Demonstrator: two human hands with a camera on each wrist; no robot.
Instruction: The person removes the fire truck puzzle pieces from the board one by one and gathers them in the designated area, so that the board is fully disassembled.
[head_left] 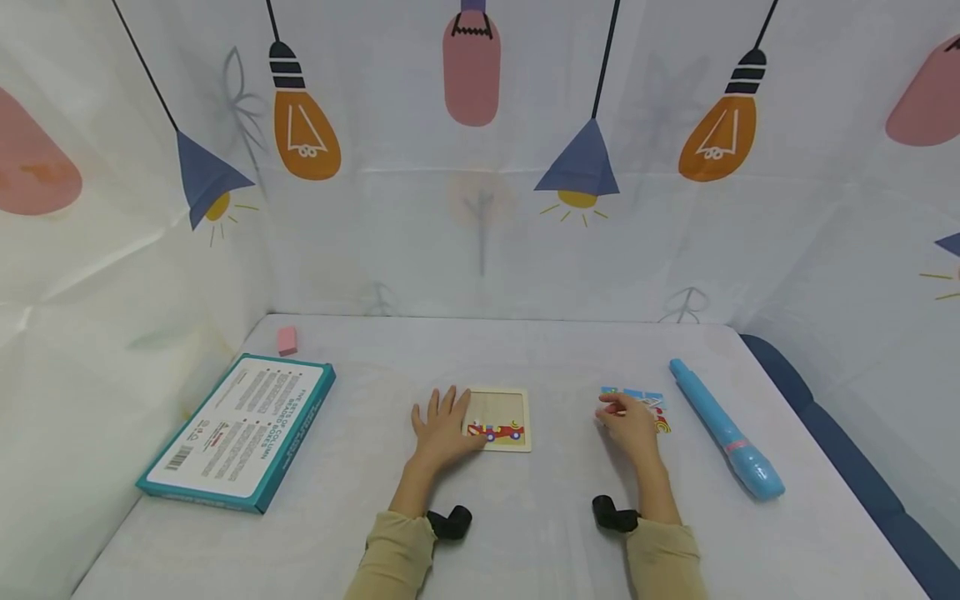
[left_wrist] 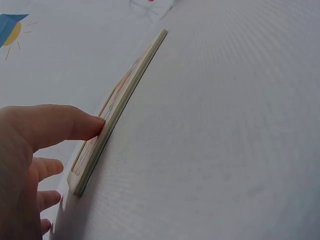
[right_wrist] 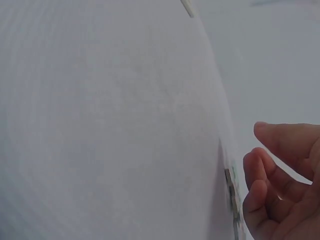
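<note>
A square wooden puzzle tray (head_left: pixel 491 405) lies flat at the middle of the table, with a red vehicle picture (head_left: pixel 507 432) along its lower part. My left hand (head_left: pixel 444 429) rests over the tray's left side, fingers spread. In the left wrist view its thumb (left_wrist: pixel 82 124) touches the tray's near rim. To the right, colourful jigsaw pieces (head_left: pixel 657 404) lie on the table, partly hidden under my right hand (head_left: pixel 628 423). That hand is just above them, fingers loosely curled; in the right wrist view a gap shows between thumb (right_wrist: pixel 280 137) and fingers, with nothing held.
A teal-edged box (head_left: pixel 232 429) with printed text lies at the left, a small pink block (head_left: pixel 287 340) behind it. A light blue cylindrical object (head_left: pixel 723 429) lies at the right. A dark blue seat (head_left: pixel 840 450) borders the table's right edge. Printed white curtains surround the table.
</note>
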